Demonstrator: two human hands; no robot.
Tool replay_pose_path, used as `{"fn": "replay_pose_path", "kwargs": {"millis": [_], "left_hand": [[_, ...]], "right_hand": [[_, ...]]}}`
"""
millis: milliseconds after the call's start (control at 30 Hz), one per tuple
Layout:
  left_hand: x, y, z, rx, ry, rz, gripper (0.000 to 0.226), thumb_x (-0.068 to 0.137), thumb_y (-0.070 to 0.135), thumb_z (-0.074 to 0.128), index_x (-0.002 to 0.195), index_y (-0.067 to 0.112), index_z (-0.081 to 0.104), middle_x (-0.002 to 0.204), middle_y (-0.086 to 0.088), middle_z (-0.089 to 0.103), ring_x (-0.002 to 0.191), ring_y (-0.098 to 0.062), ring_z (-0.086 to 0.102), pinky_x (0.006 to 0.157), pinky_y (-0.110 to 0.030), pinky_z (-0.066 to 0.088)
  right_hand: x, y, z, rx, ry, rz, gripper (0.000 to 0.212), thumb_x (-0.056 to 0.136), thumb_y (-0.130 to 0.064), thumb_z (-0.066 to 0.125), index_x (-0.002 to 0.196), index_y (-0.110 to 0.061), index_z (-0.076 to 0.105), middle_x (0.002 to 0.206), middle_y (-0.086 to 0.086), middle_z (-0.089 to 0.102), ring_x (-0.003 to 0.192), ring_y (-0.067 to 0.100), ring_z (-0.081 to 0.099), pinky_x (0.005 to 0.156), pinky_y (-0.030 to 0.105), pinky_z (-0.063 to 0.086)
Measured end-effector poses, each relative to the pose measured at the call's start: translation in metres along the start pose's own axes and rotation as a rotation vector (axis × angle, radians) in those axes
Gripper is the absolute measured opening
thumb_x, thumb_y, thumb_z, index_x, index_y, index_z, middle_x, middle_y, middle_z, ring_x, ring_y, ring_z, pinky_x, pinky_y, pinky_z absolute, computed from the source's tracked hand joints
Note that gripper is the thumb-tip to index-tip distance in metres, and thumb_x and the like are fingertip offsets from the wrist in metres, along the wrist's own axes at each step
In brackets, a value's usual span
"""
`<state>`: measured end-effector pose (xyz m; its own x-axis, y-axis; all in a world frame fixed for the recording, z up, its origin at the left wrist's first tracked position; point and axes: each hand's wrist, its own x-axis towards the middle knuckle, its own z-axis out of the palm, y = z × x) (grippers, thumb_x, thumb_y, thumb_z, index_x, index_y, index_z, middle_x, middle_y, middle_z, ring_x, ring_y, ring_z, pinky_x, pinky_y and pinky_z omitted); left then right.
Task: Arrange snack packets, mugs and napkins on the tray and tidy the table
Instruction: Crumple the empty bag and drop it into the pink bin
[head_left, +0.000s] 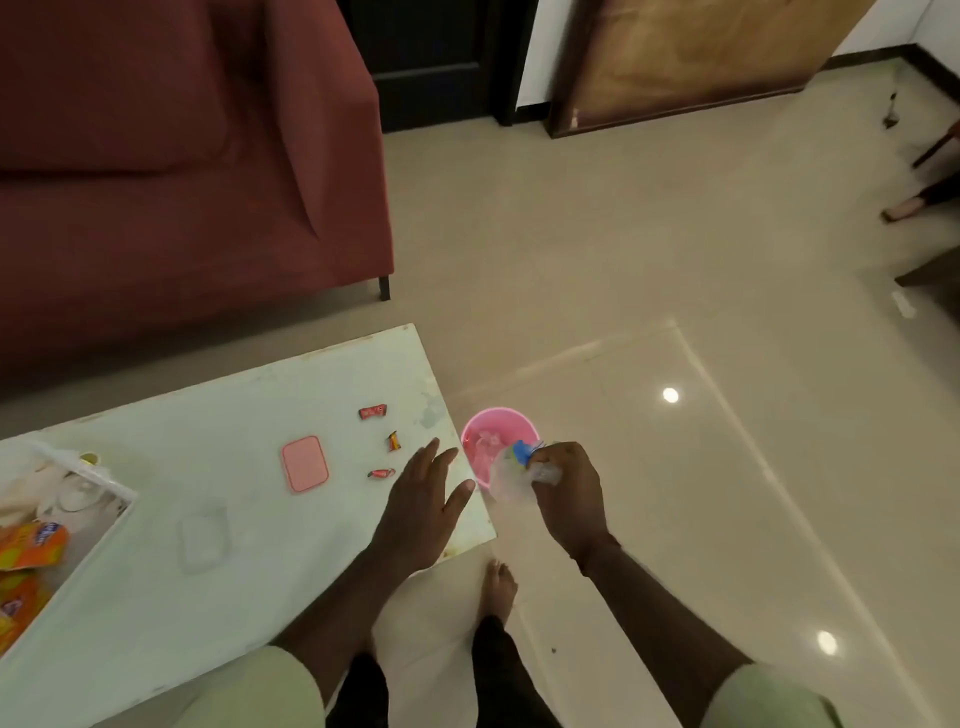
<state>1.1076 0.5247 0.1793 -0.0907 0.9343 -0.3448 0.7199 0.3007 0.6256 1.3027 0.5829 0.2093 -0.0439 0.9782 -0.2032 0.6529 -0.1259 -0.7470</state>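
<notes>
My right hand (566, 486) is shut on a crumpled clear plastic wrapper (511, 475) with a blue patch, held over the near rim of a pink bin (491, 423) on the floor beside the table. My left hand (423, 493) hovers open over the table's right end, fingers spread, holding nothing. Three small red candy wrappers (373, 412) (394, 441) (381, 473) lie just left of that hand. A white tray (111, 525) at the left edge holds orange snack packets (31, 545) and clear glassware (78, 496).
A pink rectangular lid (305, 463) and a clear flat lid (203, 535) lie on the white table (156, 613). A dark red sofa (182, 171) stands behind the table. My bare foot (498, 587) is on the tiled floor. Another person's foot (904, 208) shows far right.
</notes>
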Motion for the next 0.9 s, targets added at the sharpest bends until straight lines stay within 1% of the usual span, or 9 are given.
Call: {"fn": "replay_pose_path", "kwargs": {"millis": [167, 333, 467, 567, 633, 667, 733, 800, 900], "left_hand": [[0.051, -0.019, 0.064, 0.309, 0.159, -0.001, 0.066, 0.095, 0.055, 0.036, 0.150, 0.018, 0.031, 0.162, -0.009, 0.020, 0.150, -0.028, 0.017, 0.116, -0.046, 0.029], [0.102, -0.049, 0.129, 0.460, 0.184, 0.007, 0.078, 0.093, 0.058, 0.034, 0.156, 0.017, 0.012, 0.165, -0.011, 0.004, 0.152, -0.030, 0.005, 0.119, -0.050, 0.016], [0.133, -0.076, 0.167, 0.509, 0.171, 0.032, 0.078, 0.093, 0.059, 0.032, 0.156, 0.016, 0.014, 0.165, -0.010, 0.003, 0.152, -0.030, 0.005, 0.119, -0.053, 0.015], [0.148, -0.091, 0.187, 0.496, 0.174, -0.004, 0.078, 0.093, 0.063, 0.023, 0.155, 0.017, 0.015, 0.165, -0.010, 0.006, 0.151, -0.031, 0.008, 0.118, -0.054, 0.018], [0.155, -0.098, 0.201, 0.497, 0.191, -0.019, 0.078, 0.092, 0.063, 0.026, 0.154, 0.017, 0.019, 0.164, -0.010, 0.007, 0.151, -0.031, 0.008, 0.119, -0.053, 0.016], [0.159, -0.101, 0.208, 0.496, 0.201, -0.024, 0.078, 0.092, 0.063, 0.028, 0.154, 0.016, 0.021, 0.164, -0.010, 0.008, 0.152, -0.030, 0.008, 0.119, -0.052, 0.014], [0.162, -0.104, 0.219, 0.495, 0.226, -0.011, 0.077, 0.093, 0.062, 0.029, 0.154, 0.015, 0.023, 0.164, -0.010, 0.008, 0.152, -0.030, 0.007, 0.121, -0.050, 0.011], [0.166, -0.107, 0.230, 0.489, 0.250, 0.023, 0.074, 0.095, 0.060, 0.025, 0.154, 0.015, 0.021, 0.164, -0.010, 0.008, 0.152, -0.029, 0.007, 0.121, -0.051, 0.012], [0.166, -0.107, 0.236, 0.461, 0.252, 0.060, 0.071, 0.097, 0.059, 0.017, 0.152, 0.015, 0.023, 0.164, -0.012, 0.012, 0.151, -0.031, 0.011, 0.119, -0.053, 0.016]], "right_hand": [[0.076, 0.087, 0.022, -0.123, -0.152, 0.101, 0.013, 0.094, -0.011, 0.045, 0.094, -0.022, 0.053, 0.110, -0.007, 0.042, 0.086, 0.021, 0.059, 0.072, 0.026, 0.042], [0.129, 0.165, 0.075, -0.274, -0.269, 0.093, 0.015, 0.094, -0.011, 0.046, 0.107, -0.018, 0.053, 0.121, 0.001, 0.045, 0.083, 0.015, 0.055, 0.068, 0.019, 0.043], [0.155, 0.209, 0.120, -0.500, -0.356, -0.036, 0.028, 0.090, -0.013, 0.047, 0.117, -0.020, 0.052, 0.124, 0.002, 0.044, 0.084, 0.029, 0.059, 0.069, 0.037, 0.053], [0.171, 0.235, 0.153, -0.478, -0.344, -0.088, 0.026, 0.091, -0.017, 0.047, 0.116, -0.023, 0.053, 0.124, -0.007, 0.047, 0.090, 0.025, 0.060, 0.068, 0.033, 0.054], [0.183, 0.254, 0.177, -0.349, -0.308, 0.011, 0.027, 0.094, -0.018, 0.046, 0.119, -0.027, 0.053, 0.129, -0.019, 0.047, 0.106, 0.023, 0.059, 0.075, 0.029, 0.055], [0.191, 0.265, 0.189, -0.339, -0.332, 0.039, 0.036, 0.094, -0.014, 0.048, 0.127, -0.026, 0.051, 0.141, -0.016, 0.041, 0.116, 0.025, 0.056, 0.085, 0.033, 0.055], [0.202, 0.292, 0.210, -0.441, -0.545, 0.072, 0.062, 0.092, -0.009, 0.052, 0.149, -0.024, 0.034, 0.164, 0.004, 0.007, 0.135, 0.032, 0.043, 0.106, 0.044, 0.045], [0.211, 0.317, 0.223, -0.544, -0.754, 0.116, 0.071, 0.095, -0.014, 0.051, 0.156, -0.028, 0.019, 0.164, 0.011, -0.015, 0.142, 0.038, 0.035, 0.114, 0.046, 0.035], [0.211, 0.344, 0.233, -0.585, -0.781, 0.112, 0.061, 0.098, -0.022, 0.047, 0.154, -0.029, 0.026, 0.166, 0.008, -0.007, 0.144, 0.036, 0.031, 0.115, 0.045, 0.033]]}}
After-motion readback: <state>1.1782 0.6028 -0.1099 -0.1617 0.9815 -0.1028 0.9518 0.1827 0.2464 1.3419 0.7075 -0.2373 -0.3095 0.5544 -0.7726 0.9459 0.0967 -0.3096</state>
